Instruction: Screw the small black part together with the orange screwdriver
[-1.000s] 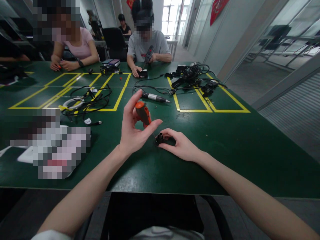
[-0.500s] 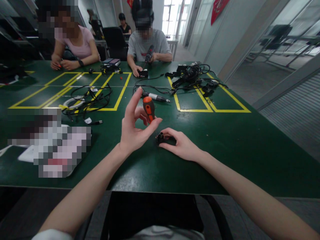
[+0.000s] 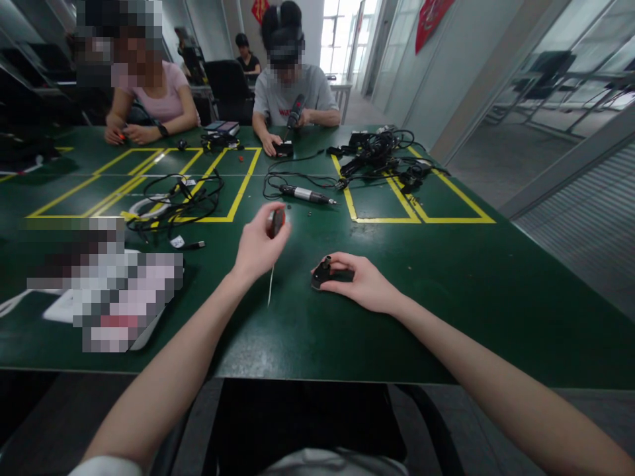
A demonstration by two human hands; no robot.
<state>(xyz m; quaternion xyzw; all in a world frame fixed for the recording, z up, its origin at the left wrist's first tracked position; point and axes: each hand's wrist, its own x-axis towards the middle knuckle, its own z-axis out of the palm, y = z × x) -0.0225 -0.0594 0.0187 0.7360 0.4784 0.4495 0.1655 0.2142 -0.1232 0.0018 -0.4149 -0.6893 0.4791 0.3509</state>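
My left hand [image 3: 260, 244] is closed around the handle of an orange and black screwdriver [image 3: 278, 221], whose thin shaft points down toward the table. To its right, my right hand [image 3: 364, 283] grips a small black part [image 3: 321, 274] between thumb and fingers, low over the green table. A short cylinder sticks up from that part. The two hands are apart, and the screwdriver does not touch the part. Beyond them lies a silver and black pen-shaped electric tool [image 3: 307, 194] with a cable.
Black cables [image 3: 198, 198] lie at the left, and a bigger cable heap [image 3: 380, 155] at the back right. A blurred pink and white object [image 3: 133, 304] is at the near left. Across the table [image 3: 471, 317], a person [image 3: 296, 92] holds a power tool; another sits left.
My left hand has moved left and away from the black part, its fingers closing round the screwdriver handle. My right hand has stayed nearly in place, with the part tilted slightly.
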